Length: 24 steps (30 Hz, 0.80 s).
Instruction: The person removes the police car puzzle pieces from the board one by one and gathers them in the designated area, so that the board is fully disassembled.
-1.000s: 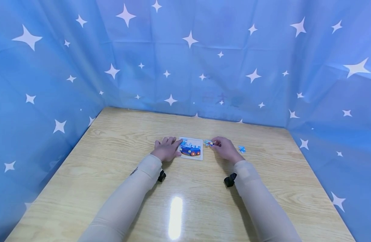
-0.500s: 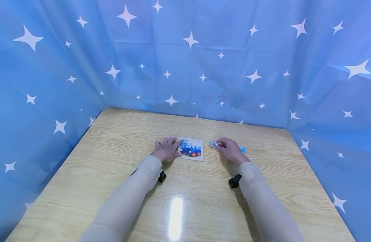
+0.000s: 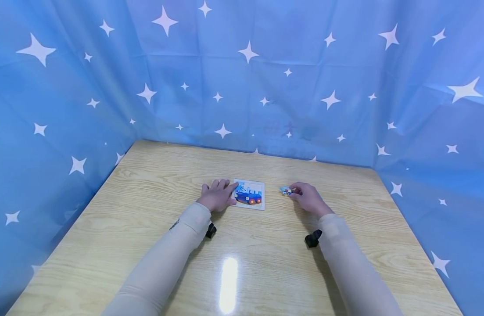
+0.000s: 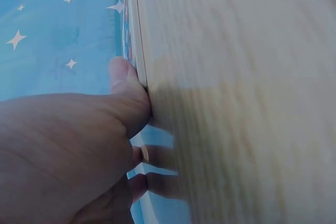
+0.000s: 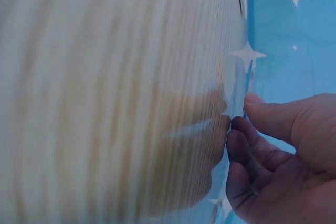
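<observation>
A square jigsaw puzzle board [image 3: 249, 208] with a white border and a blue train picture lies mid-table in the head view. My left hand [image 3: 217, 196] rests at its left side, fingers spread, the index finger on the upper left of the board. In the left wrist view, the thumb [image 4: 122, 72] lies against the board's edge. To the right of the board, my right hand [image 3: 306, 197] pinches a small colourful puzzle piece [image 3: 285, 190] between thumb and fingers. The right wrist view shows that hand's fingers bent low over the table, the piece there barely visible edge-on.
The wooden table [image 3: 257, 250] stretches well around the board, with a bright light reflection [image 3: 228, 285] near the front. A blue curtain [image 3: 242, 87] with white stars stands along its back and sides. A black wrist camera [image 3: 313, 238] sits under the right forearm.
My right hand has moved right, away from the board, with the puzzle piece. Another blue piece that lay right of that hand is now hidden. The left hand has stayed put.
</observation>
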Tool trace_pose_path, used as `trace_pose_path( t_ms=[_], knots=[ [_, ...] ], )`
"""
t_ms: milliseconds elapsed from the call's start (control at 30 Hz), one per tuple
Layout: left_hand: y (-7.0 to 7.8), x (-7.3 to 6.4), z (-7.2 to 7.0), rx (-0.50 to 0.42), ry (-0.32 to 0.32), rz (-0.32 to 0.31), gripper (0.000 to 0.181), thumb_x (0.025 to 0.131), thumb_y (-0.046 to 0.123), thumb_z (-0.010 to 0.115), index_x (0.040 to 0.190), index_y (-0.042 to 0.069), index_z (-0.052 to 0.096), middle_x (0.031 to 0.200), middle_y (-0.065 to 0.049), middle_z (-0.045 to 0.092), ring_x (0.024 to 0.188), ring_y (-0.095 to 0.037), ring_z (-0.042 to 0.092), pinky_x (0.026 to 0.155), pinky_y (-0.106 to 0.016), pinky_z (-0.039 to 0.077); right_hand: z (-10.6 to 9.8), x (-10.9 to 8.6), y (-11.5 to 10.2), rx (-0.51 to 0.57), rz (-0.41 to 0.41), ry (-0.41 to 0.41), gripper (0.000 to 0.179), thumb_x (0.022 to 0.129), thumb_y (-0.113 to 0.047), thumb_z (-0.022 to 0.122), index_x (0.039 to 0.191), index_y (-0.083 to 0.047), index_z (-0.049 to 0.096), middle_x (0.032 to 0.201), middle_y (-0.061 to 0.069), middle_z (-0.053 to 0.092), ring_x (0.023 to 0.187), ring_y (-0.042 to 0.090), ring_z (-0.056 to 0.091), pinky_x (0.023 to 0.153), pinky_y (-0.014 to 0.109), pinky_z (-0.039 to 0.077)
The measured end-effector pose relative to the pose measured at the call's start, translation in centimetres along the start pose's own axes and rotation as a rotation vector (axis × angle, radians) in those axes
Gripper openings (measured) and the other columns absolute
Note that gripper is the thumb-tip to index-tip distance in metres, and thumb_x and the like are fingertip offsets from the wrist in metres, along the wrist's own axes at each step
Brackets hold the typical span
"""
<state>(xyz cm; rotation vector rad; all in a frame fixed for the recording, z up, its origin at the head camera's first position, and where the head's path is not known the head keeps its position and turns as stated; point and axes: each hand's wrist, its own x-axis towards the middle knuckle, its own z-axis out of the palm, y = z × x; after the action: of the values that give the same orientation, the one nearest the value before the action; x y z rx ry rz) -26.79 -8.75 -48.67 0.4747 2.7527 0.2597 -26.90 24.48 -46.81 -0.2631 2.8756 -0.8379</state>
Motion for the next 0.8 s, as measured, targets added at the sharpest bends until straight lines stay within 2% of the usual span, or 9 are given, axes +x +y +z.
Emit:
trace_pose_path(
  t_ms=[267,500,800],
  knots=[
    [0.4,-1.3,-0.8,-0.022,0.022,0.029,0.066,0.107,0.048,0.043,0.165,0.032,0.015,0.168,-0.005,0.015,0.145,-0.029,0.021,0.106,-0.06,0.022,-0.6,-0.2,0.5,-0.028,0.04,0.001,0.032,0.103,-0.007,0.059,0.134,0.002,0.06,0.114,0.021,0.065,0.104,0.034,0.061,0.086,0.049,0.05],
    [0.5,-1.8,-1.2,-0.014,0.021,0.036,0.066,0.106,0.051,0.043,0.164,0.035,0.016,0.168,-0.004,0.016,0.147,-0.029,0.02,0.105,-0.059,0.024,-0.9,-0.6,0.5,-0.06,0.07,0.009,0.033,0.103,-0.005,0.058,0.134,0.004,0.059,0.117,0.024,0.064,0.108,0.038,0.062,0.091,0.053,0.05],
    [0.5,-1.9,-1.0,-0.014,0.035,0.04,0.066,0.106,0.051,0.044,0.164,0.035,0.017,0.168,-0.004,0.017,0.149,-0.028,0.02,0.103,-0.058,0.026,-1.1,-1.1,0.6,-0.107,0.1,0.015,0.032,0.102,-0.004,0.059,0.132,0.006,0.06,0.117,0.027,0.064,0.105,0.039,0.062,0.088,0.052,0.051]
  ],
)
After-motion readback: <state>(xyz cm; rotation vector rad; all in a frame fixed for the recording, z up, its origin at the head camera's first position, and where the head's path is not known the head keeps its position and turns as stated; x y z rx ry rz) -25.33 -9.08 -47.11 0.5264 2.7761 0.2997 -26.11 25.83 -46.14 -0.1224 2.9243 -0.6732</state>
